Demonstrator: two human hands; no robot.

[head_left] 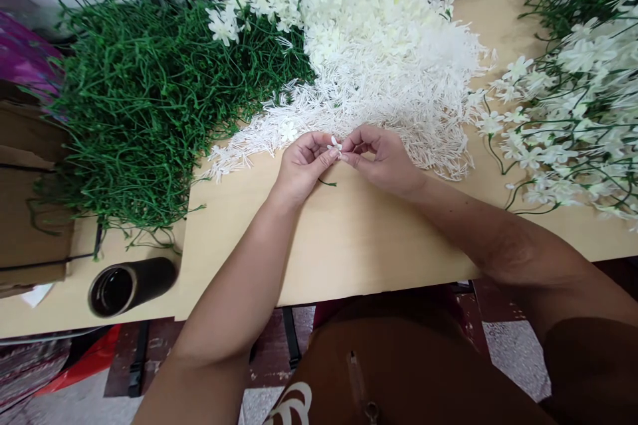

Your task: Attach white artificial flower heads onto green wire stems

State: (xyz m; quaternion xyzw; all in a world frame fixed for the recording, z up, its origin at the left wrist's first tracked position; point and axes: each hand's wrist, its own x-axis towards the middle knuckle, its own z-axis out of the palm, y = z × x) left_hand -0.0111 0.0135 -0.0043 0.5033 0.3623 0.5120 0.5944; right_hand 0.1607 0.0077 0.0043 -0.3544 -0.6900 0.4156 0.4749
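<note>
My left hand [302, 163] and my right hand [379, 156] meet over the wooden table [349, 246], fingers pinched together. Between them is a small white artificial flower [335, 145]. A thin green stem [327, 182] pokes out below my left hand. Both hands are closed on the flower piece. Just beyond them lies a heap of white plastic flower parts [389, 93].
A big pile of green plastic stems [144, 106] fills the left of the table. Finished white flowers on green stems [573, 119] lie at the right. A black tube [132, 285] lies near the front left edge, beside a cardboard box [30, 212].
</note>
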